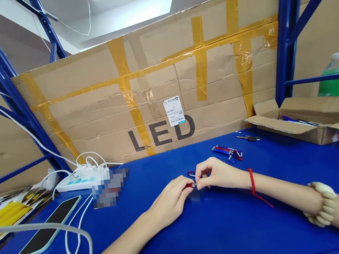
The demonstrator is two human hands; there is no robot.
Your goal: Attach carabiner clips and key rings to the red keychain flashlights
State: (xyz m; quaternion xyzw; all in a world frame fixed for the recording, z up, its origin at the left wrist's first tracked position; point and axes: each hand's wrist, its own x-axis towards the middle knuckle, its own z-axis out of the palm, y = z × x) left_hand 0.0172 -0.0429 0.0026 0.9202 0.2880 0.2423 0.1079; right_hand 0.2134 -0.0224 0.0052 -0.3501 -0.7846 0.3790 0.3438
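Both of my hands meet over the middle of the blue table [231,226]. My left hand [170,201] pinches the red body of a small keychain item [191,181] between thumb and fingers. My right hand [217,174] grips its other end, where a red carabiner loop shows just above my fingers. A red string circles my right wrist, and a beaded bracelet [322,203] sits further up that forearm. A small pile of similar red and blue keychain items [228,152] lies just beyond my right hand.
An open cardboard box [307,120] stands at the right, with a green bottle [336,75] behind it. A phone [48,231], white cables and a power strip [81,177] lie at the left. A taped cardboard sheet marked LED [159,95] walls off the back.
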